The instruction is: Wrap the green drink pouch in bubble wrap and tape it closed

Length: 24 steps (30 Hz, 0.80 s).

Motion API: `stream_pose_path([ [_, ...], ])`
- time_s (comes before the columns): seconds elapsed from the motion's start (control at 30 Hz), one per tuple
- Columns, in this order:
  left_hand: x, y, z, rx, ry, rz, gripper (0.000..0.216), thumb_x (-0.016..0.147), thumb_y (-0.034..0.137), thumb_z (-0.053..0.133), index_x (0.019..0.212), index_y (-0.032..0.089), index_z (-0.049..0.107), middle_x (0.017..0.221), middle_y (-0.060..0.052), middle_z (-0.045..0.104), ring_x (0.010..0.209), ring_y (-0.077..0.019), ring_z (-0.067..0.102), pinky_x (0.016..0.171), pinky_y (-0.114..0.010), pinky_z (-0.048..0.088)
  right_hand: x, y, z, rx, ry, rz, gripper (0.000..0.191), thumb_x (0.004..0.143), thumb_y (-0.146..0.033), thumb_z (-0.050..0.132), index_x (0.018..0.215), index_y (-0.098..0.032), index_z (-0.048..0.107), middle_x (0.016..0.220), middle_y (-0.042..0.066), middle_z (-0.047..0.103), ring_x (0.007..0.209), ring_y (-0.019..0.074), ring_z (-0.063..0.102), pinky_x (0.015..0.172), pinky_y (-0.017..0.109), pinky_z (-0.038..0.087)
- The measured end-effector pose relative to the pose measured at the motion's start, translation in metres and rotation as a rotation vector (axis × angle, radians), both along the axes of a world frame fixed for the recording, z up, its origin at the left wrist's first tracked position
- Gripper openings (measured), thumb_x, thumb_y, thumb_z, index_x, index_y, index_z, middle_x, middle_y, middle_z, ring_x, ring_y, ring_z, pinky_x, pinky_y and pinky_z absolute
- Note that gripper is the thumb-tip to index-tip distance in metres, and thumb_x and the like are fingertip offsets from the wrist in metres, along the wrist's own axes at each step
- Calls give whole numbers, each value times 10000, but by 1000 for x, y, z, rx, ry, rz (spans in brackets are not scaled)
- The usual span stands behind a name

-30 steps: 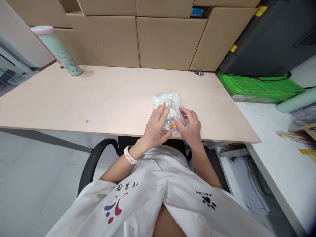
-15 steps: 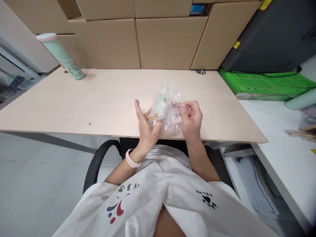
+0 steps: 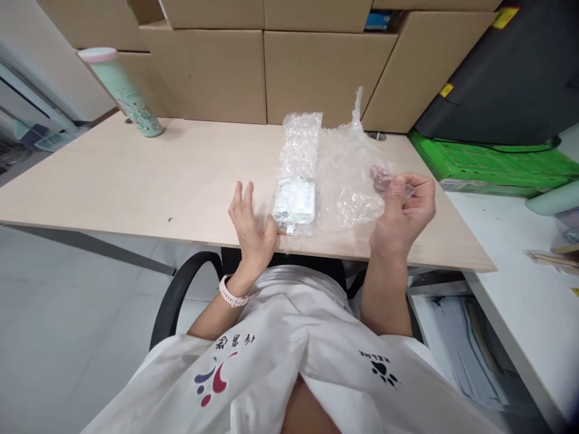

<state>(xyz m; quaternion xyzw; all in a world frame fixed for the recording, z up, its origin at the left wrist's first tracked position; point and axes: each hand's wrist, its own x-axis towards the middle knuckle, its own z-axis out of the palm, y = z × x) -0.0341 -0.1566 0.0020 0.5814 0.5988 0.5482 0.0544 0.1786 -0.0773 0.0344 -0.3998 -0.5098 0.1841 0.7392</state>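
A pale, flat rectangular device (image 3: pixel 295 201) with a short white connector at its near end lies in clear bubble wrap (image 3: pixel 302 141). The wrap's loose sheet (image 3: pixel 346 175) spreads to the right, one thin end sticking up at the back. My right hand (image 3: pixel 404 208) is closed, pinching the sheet's right edge, where a reddish patch shows. At the device's near left corner is my left hand (image 3: pixel 253 226), its fingers spread and its thumb at the wrap's edge. Whether that thumb presses on the wrap I cannot tell.
A light green tumbler (image 3: pixel 129 99) with a pink lid stands at the back left of the table (image 3: pixel 203 187). Cardboard boxes (image 3: pixel 221 75) line the back. A green box (image 3: pixel 493 163) lies under a dark case (image 3: pixel 502 84) at the right, by a white side desk (image 3: pixel 520 241).
The bundle has gone from crumpled between both hands to opened out on the table. My right hand has moved right, drawing the sheet out. My left hand has shifted slightly left.
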Motion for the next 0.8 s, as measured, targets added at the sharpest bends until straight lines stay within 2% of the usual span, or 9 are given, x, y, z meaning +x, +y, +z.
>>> stream_pose_path([
  [0.07,10,2,4,15,119,-142,516,960,268,537,1468,281,445,1594,-99,417,1517,-313,327,1262,-557,237,3,0,-4,-48,5,38,292,936,-543,590,962,-254,550,963,19,595,1023,234,691,883,461,612],
  [0.13,22,10,7,-79,266,-305,469,899,244,625,1362,255,547,1532,-114,507,1470,-350,403,1225,-586,290,2,-2,-7,-86,-7,92,325,935,-573,570,1005,-256,548,1025,44,619,1067,254,692,821,446,635],
  [0.23,37,24,7,-246,371,-392,394,832,175,686,1221,198,634,1474,-151,570,1442,-406,441,1201,-610,309,-1,-7,-7,-110,-12,137,337,933,-578,567,1039,-258,549,1073,69,652,1073,262,704,748,412,646],
  [0.33,39,32,5,-253,254,-344,311,839,163,663,1146,206,660,1381,-147,642,1367,-394,537,1163,-560,395,0,-11,-1,-115,74,111,296,928,-535,597,985,-253,529,1014,59,690,911,237,747,626,361,626],
  [0.43,28,29,5,-217,159,-226,330,883,180,585,1209,221,622,1255,-143,699,1160,-356,679,994,-514,533,6,-10,3,-102,163,74,280,908,-482,644,930,-237,511,926,37,712,733,190,742,487,269,543],
  [0.53,5,20,8,-159,-6,-124,379,914,186,513,1288,240,533,1123,-83,711,853,-225,744,794,-378,595,17,-7,1,-74,192,10,293,883,-478,673,919,-223,532,861,15,693,675,164,715,418,218,466],
  [0.63,-22,13,12,-52,-248,-55,379,854,133,521,1217,241,539,946,9,657,566,-97,650,567,-238,546,30,-2,-5,-56,219,-79,297,855,-492,692,886,-233,549,731,-16,636,626,157,673,388,211,417],
  [0.7,-30,8,15,33,-280,11,319,850,110,500,1141,221,569,897,21,608,553,-73,603,543,-214,520,35,0,-8,-64,239,-103,284,836,-477,712,862,-242,553,668,-34,605,550,135,613,375,208,382],
  [0.8,-15,4,17,117,-201,8,220,884,156,554,1089,206,616,962,-19,636,780,-127,654,686,-260,563,30,-2,-6,-72,227,-109,278,848,-461,700,854,-221,560,672,-36,585,532,114,572,403,206,390],
])
